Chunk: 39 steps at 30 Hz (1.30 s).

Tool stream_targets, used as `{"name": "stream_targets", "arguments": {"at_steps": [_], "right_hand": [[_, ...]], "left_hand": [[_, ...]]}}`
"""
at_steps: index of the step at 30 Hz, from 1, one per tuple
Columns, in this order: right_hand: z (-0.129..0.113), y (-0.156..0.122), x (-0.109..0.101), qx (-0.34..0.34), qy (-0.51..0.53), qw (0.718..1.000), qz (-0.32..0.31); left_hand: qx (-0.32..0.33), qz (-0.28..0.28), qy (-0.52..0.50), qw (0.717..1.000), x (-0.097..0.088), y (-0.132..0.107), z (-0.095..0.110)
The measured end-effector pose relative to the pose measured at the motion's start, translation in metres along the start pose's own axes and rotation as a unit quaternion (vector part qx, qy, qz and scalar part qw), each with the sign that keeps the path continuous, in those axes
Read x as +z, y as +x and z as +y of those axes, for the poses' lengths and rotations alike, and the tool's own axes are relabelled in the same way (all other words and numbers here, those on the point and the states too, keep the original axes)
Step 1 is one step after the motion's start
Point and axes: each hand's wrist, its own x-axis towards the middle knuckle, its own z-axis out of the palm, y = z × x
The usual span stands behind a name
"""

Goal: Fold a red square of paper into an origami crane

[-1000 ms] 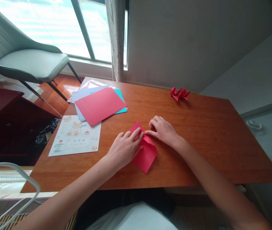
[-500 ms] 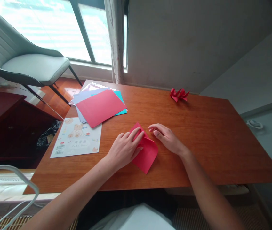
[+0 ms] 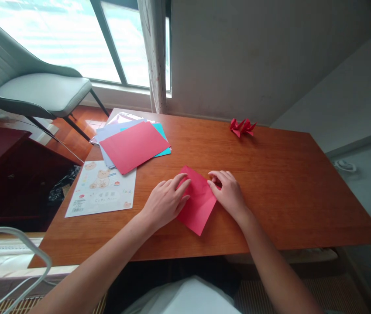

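Left hand [image 3: 167, 201]: flat, fingers spread, pressing the left side of the red paper [image 3: 198, 204].
Right hand [image 3: 228, 192]: fingers curled narrow, tips pinching the paper's right edge.
Red paper: centre of frame, lying on the wooden table [image 3: 286, 183].
Upper left: stack of coloured sheets [image 3: 131, 144].
Far edge: folded red figure [image 3: 242, 127].

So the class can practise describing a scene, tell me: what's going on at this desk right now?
A person seated at a wooden table has both hands on a red paper sheet lying near its front edge. The left hand lies flat on the sheet's left part; the right hand has bent fingers at its right edge, pinching or pressing, I cannot tell. Further left lie a stack of coloured sheets and a printed bear sheet; a folded red paper figure sits by the wall.
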Motion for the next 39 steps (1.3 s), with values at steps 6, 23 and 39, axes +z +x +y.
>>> {"name": "stream_targets", "arguments": {"at_steps": [6, 23, 39], "right_hand": [[-0.001, -0.001, 0.002, -0.039, -0.021, 0.999, -0.006], [-0.021, 0.055, -0.009, -0.071, 0.010, 0.985, -0.159], [-0.008, 0.030, 0.002, 0.025, 0.002, 0.993, -0.113]], "left_hand": [[-0.028, 0.029, 0.010, 0.999, -0.002, 0.000, -0.007], [-0.085, 0.040, -0.032, 0.995, -0.006, 0.003, -0.019], [-0.112, 0.042, 0.039, 0.992, -0.001, 0.008, -0.018]]}}
